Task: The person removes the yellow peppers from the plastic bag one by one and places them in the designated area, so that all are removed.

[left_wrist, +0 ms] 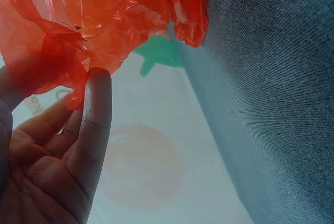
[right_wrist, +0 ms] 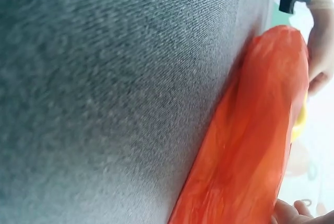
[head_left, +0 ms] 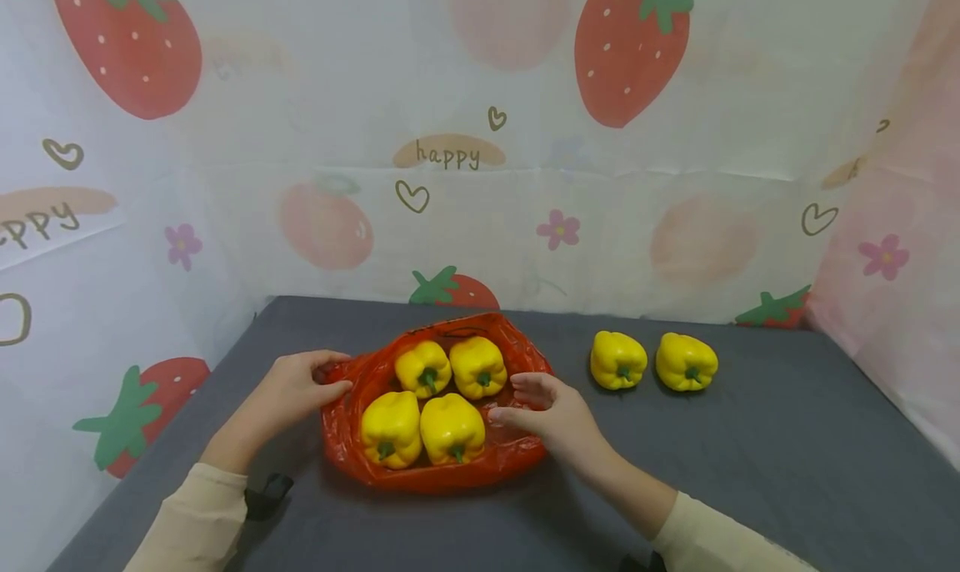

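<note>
A red plastic bag [head_left: 510, 468] lies spread open on the table with several yellow bell peppers [head_left: 452, 422] inside, stems toward me. At its left rim, my left hand [head_left: 300, 384] pinches the thin plastic; in the left wrist view the film [left_wrist: 57, 57] drapes between the fingers of that hand [left_wrist: 57, 166]. My right hand [head_left: 558, 418] reaches over the right rim, thumb and fingers apart, fingertips beside the peppers. The right wrist view shows the bag's side [right_wrist: 245, 145] and the right fingertips [right_wrist: 287, 211] at its rim.
Two more yellow bell peppers, a left one [head_left: 618, 360] and a right one [head_left: 686, 362], sit on the grey tabletop [head_left: 750, 464] right of the bag. A white curtain [head_left: 517, 197] printed with strawberries and hearts stands behind and at both sides.
</note>
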A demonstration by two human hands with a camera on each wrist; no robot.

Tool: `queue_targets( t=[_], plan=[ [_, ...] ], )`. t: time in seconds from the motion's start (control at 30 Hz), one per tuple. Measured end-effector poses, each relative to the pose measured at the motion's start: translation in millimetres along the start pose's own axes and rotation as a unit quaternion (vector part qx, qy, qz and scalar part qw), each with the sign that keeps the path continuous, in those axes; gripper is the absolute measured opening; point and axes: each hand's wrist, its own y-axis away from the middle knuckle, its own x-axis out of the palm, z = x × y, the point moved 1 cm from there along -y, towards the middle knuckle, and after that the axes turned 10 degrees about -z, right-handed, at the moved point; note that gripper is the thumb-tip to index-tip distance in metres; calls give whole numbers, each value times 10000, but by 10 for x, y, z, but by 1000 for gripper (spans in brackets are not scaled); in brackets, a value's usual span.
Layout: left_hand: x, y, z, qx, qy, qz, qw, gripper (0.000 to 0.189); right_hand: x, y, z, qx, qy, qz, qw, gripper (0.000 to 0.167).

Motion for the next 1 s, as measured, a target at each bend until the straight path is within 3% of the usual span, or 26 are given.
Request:
queue_targets(
  t=[0.23,0.43,1.0],
  plan=[
    [-6,4,-13,11,32,1,10000,45,88,-3,-7,13,-18,80,10000,61],
    [-4,4,-9,-26,34,-5,10000,45,153,4,15,-4,-283,468,9985,60],
    [13,6,-18,3,12,-29,10000,45,304,-57,32,-320,516,749,9953,65]
  ],
)
